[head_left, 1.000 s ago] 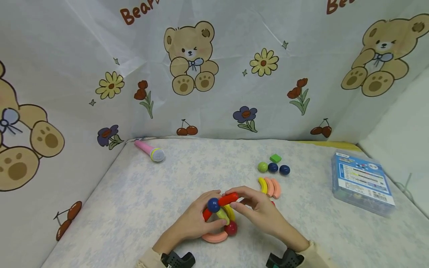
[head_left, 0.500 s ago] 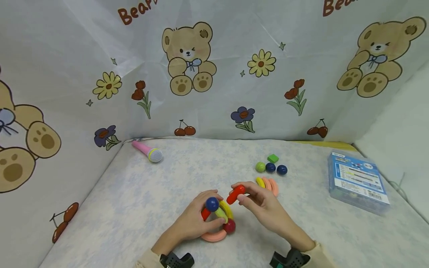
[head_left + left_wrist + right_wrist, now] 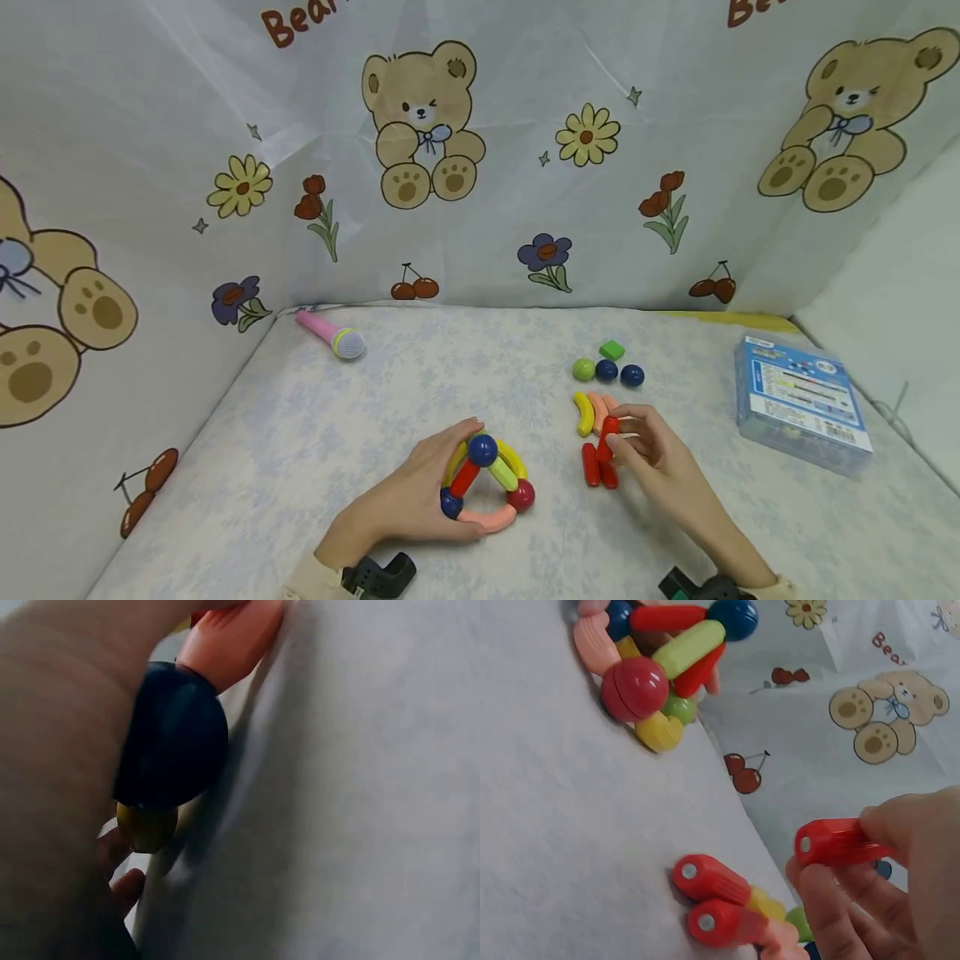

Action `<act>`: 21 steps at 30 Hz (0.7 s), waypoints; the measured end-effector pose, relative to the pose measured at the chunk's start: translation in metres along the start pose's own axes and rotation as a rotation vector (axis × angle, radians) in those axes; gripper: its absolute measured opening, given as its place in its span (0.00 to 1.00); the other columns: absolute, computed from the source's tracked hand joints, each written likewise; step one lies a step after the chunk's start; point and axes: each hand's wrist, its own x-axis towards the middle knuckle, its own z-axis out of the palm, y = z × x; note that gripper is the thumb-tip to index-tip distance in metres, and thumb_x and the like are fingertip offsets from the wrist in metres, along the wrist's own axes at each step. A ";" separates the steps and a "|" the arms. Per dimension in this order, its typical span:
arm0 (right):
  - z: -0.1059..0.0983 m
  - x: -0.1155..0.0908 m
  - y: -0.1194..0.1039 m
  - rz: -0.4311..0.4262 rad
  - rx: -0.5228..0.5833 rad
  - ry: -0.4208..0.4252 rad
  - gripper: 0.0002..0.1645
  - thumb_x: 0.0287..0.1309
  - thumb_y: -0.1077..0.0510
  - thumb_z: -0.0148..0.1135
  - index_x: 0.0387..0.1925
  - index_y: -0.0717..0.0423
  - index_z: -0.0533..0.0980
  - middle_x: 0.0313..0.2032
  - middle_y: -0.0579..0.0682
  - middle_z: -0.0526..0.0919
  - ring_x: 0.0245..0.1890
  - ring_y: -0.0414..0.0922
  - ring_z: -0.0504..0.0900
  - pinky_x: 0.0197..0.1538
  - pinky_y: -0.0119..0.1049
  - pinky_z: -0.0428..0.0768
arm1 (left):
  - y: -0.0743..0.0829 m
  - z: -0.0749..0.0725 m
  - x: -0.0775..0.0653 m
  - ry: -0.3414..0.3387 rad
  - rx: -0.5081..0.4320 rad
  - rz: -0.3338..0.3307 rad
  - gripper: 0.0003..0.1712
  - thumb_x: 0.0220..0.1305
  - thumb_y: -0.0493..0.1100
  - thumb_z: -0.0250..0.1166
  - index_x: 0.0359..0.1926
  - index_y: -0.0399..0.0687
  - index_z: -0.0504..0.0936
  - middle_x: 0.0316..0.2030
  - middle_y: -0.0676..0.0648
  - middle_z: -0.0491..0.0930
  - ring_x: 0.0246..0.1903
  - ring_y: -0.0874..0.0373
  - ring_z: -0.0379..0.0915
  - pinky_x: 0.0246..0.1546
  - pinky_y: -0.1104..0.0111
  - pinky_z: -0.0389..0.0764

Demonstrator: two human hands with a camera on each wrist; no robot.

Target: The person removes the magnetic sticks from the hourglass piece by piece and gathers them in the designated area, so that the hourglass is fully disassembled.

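Observation:
My left hand (image 3: 405,500) curls round the left side of a structure of magnetic rods and balls (image 3: 502,475) on the table. Its ring has yellow and peach curved rods, a dark blue ball (image 3: 452,503) and a red ball (image 3: 521,495). A straight red rod (image 3: 465,478) and a lime one slope up from it to a blue ball (image 3: 482,450) on top. My right hand (image 3: 660,458) pinches a red magnetic rod (image 3: 832,841) between thumb and fingers, above two more red rods (image 3: 591,465) lying side by side. Silver magnet discs show on the rod ends in the right wrist view.
Behind the red rods lie a yellow curved rod (image 3: 584,414) and peach ones (image 3: 597,410). Farther back sit a green ball (image 3: 584,370), two blue balls (image 3: 632,376) and a green block (image 3: 612,350). A plastic box (image 3: 804,404) stands right, a toy microphone (image 3: 332,334) back left.
The red rod has come away from the top blue ball, and my right hand has carried it right to the other red rods. My left hand has shifted to the structure's left side.

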 end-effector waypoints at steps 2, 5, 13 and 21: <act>-0.008 0.001 0.007 0.005 -0.099 0.023 0.20 0.73 0.56 0.62 0.61 0.55 0.71 0.50 0.55 0.85 0.44 0.44 0.87 0.44 0.29 0.84 | 0.000 -0.002 0.000 0.007 0.011 0.009 0.66 0.47 0.75 0.75 0.81 0.72 0.50 0.80 0.61 0.50 0.77 0.46 0.49 0.68 0.32 0.61; -0.015 0.002 0.015 0.009 -0.229 0.045 0.18 0.70 0.55 0.65 0.57 0.54 0.76 0.46 0.51 0.87 0.42 0.43 0.86 0.40 0.28 0.83 | 0.000 -0.001 0.001 0.031 0.041 0.016 0.65 0.49 0.77 0.73 0.82 0.69 0.52 0.81 0.57 0.50 0.77 0.44 0.51 0.68 0.33 0.62; -0.015 0.004 0.031 0.066 -0.394 -0.049 0.18 0.67 0.54 0.68 0.55 0.55 0.81 0.42 0.49 0.86 0.34 0.38 0.83 0.35 0.29 0.81 | -0.002 0.002 0.003 0.068 0.085 0.054 0.65 0.51 0.76 0.73 0.83 0.65 0.51 0.82 0.52 0.50 0.74 0.41 0.59 0.68 0.38 0.68; -0.014 0.003 0.032 0.027 -0.416 -0.041 0.17 0.65 0.55 0.70 0.53 0.57 0.83 0.44 0.51 0.87 0.34 0.38 0.82 0.34 0.29 0.81 | -0.005 0.003 0.006 0.087 0.103 0.087 0.61 0.54 0.74 0.72 0.81 0.61 0.56 0.81 0.52 0.54 0.75 0.42 0.58 0.69 0.39 0.66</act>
